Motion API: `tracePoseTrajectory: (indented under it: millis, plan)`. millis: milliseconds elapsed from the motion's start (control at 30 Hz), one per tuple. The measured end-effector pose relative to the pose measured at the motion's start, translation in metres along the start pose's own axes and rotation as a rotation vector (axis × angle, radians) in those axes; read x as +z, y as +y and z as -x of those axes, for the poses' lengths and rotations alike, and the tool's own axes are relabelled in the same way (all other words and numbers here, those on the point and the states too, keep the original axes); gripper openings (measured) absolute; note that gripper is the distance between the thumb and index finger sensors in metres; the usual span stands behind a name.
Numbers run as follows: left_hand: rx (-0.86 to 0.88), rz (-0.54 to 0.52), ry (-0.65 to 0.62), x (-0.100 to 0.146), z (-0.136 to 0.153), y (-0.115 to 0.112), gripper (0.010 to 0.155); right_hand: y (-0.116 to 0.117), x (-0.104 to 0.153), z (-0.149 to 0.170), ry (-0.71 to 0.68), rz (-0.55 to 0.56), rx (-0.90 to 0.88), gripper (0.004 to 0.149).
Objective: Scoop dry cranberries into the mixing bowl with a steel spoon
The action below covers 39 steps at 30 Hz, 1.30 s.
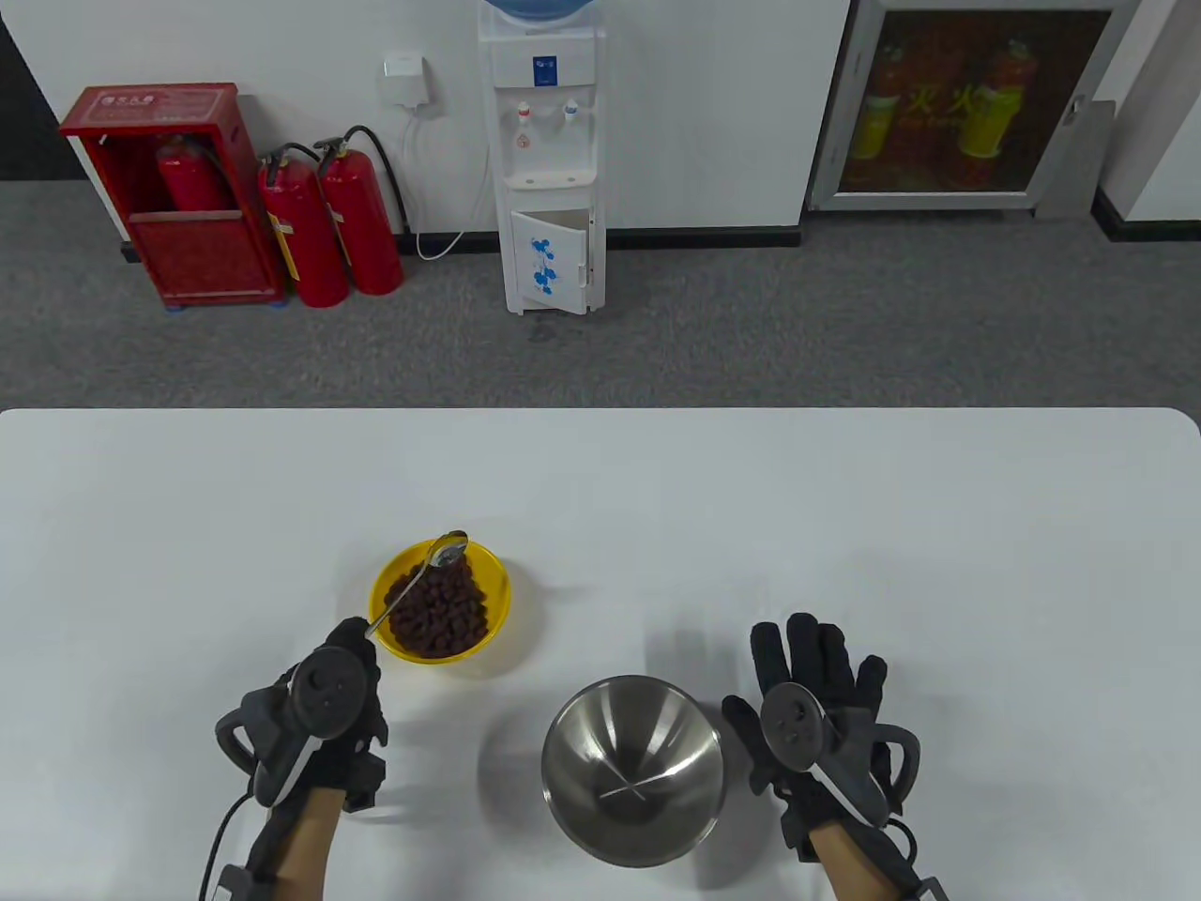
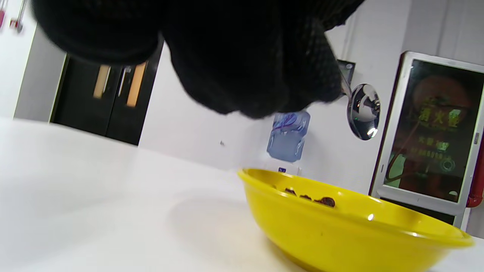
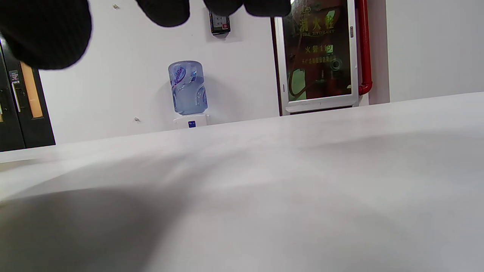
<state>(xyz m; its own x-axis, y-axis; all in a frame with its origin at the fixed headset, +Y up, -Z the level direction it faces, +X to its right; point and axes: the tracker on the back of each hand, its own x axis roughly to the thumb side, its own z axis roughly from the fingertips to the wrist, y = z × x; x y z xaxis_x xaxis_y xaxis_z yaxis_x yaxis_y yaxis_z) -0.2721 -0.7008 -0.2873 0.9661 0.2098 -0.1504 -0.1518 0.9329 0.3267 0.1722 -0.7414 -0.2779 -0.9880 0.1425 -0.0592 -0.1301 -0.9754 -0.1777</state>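
Observation:
A yellow bowl of dark dry cranberries sits left of centre on the white table. My left hand grips the handle of a steel spoon, whose empty bowl hangs over the far rim of the yellow bowl. In the left wrist view the spoon is raised above the yellow bowl. An empty steel mixing bowl stands at the front centre. My right hand lies open and empty just right of it, fingers spread flat.
The white table stretches wide behind and to both sides of the bowls. Beyond its far edge are a water dispenser and red fire extinguishers on the floor.

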Motion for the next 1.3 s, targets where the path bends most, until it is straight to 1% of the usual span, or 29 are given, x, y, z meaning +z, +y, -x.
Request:
tracePoseTrajectory:
  millis: [67,133,300,333,367,433,533,733,1067,1167,1267,1300]
  plan:
    - [-0.040,-0.005,-0.011,0.003,-0.002,0.003,0.045,0.000,0.000,0.000,0.000,-0.012,-0.009,0.081]
    - [-0.063,0.009,0.000,0.008,-0.001,0.003,0.045,0.001,-0.001,0.001,-0.006,-0.048,-0.045,0.079]
    - [-0.166,-0.060,0.013,0.011,0.005,0.003,0.045,0.002,-0.001,0.001,-0.006,-0.050,-0.030,0.079]
    - [-0.228,-0.077,0.007,0.011,0.004,0.001,0.045,0.002,-0.001,0.001,-0.006,-0.050,-0.030,0.078]
    - [-0.334,-0.095,-0.013,0.010,0.002,0.000,0.045,0.002,-0.001,0.001,-0.004,-0.053,-0.030,0.078]
    - [-0.430,-0.112,-0.045,0.009,-0.002,-0.003,0.045,0.002,-0.001,0.001,0.000,-0.056,-0.026,0.078]
    - [-0.392,-0.112,-0.045,0.008,-0.007,-0.005,0.045,0.002,-0.001,0.002,0.008,-0.063,-0.024,0.078]
    - [-0.422,-0.139,-0.070,0.009,-0.014,-0.003,0.045,0.003,-0.001,0.003,0.014,-0.071,-0.033,0.077]
    - [-0.552,-0.148,-0.148,0.012,-0.036,-0.010,0.045,0.003,-0.001,0.003,0.007,-0.078,-0.030,0.077]
    - [-0.553,-0.126,-0.160,0.012,-0.041,-0.012,0.045,0.004,-0.002,0.003,0.004,-0.080,-0.037,0.076]
    - [-0.541,-0.092,-0.143,0.010,-0.041,-0.013,0.045,0.005,-0.002,0.003,0.004,-0.088,-0.041,0.076]
    - [-0.505,-0.070,-0.126,0.009,-0.039,-0.013,0.045,0.005,-0.002,0.003,0.006,-0.090,-0.043,0.076]
